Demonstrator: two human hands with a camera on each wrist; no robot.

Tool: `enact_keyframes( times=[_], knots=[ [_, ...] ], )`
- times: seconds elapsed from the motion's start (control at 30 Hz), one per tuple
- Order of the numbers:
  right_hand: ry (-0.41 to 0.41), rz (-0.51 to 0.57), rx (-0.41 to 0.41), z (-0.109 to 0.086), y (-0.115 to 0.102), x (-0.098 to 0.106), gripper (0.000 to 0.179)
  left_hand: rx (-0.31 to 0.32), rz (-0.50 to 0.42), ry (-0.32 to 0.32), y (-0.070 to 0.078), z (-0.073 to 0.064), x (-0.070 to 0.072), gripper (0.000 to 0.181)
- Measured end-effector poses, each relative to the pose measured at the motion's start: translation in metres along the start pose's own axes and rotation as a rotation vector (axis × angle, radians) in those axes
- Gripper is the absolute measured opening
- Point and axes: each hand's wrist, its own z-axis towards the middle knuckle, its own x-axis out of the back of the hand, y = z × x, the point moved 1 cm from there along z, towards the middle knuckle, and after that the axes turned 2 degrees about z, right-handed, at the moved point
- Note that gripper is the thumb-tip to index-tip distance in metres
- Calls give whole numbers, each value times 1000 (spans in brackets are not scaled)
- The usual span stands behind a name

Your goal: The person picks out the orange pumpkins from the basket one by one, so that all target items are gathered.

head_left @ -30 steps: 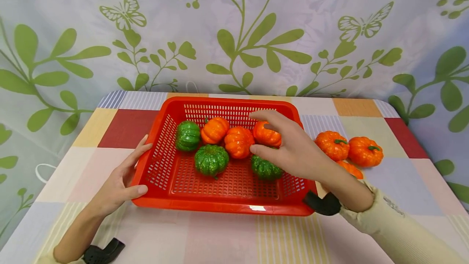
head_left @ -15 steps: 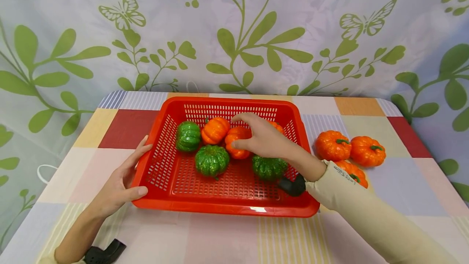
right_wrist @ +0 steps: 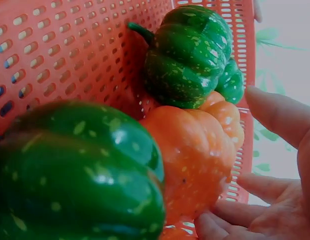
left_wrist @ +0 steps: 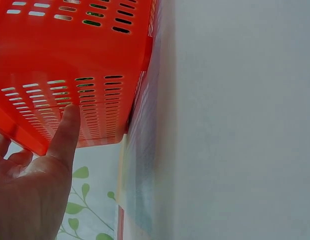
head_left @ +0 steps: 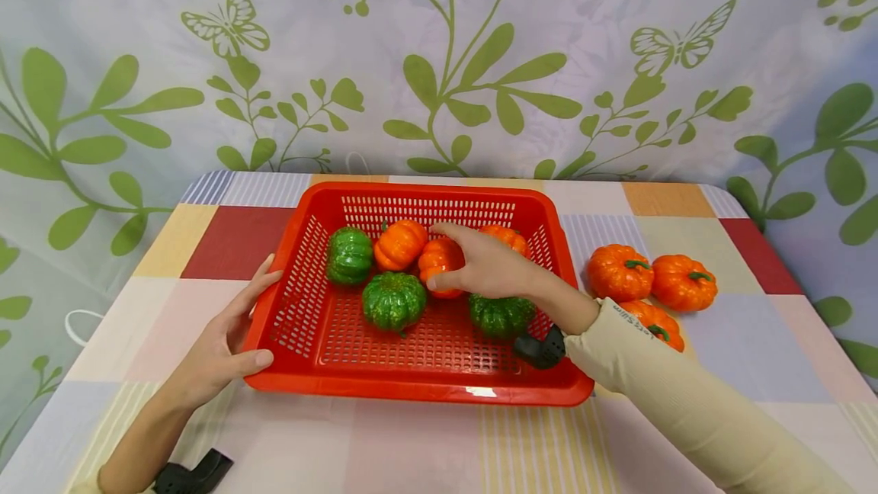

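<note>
In the head view a red plastic basket [head_left: 411,391] holds small glossy orange and green pumpkins. My left hand [head_left: 213,357] rests at its left side, thumb on the near corner and fingers along the rim. The left wrist view shows that hand [left_wrist: 37,185] against the slotted outer wall. My right hand [head_left: 490,261] reaches over the basket to the middle orange pumpkin [head_left: 439,258], thumb and fingers spread around its right side. In the right wrist view, fingertips lie at the edge of this orange pumpkin [right_wrist: 190,155], while the thumb stands apart from it.
Beside it are another orange pumpkin [head_left: 400,244] and green ones [head_left: 394,302], with a green pumpkin [head_left: 504,316] under the right wrist. Outside, to the right, several orange pumpkins [head_left: 684,283] sit on the checked tablecloth [head_left: 754,357]. A leaf-patterned curtain [head_left: 384,59] hangs behind.
My right hand has moved left from over the basket's right side to the middle orange pumpkin, then nearly stopped there. My left hand stays at the basket's left side.
</note>
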Motion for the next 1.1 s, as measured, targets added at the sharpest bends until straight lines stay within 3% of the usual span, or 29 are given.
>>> enact_keyframes(
  times=[0.27, 0.53, 0.87, 1.1],
  knots=[
    [-25, -97, 49, -3, 0, -3, 65, -9, -25, -7, -4, 1, 0, 87],
    [3, -108, 34, -6, 1, -7, 50, -11, -28, -5, -2, 1, -1, 88],
    [-8, -120, -2, -8, -2, -5, 60, 1, -18, 5, 2, 0, -1, 90],
    [5, -124, 10, -12, 0, -6, 54, -12, -39, -8, -1, 0, -1, 88]
  ],
)
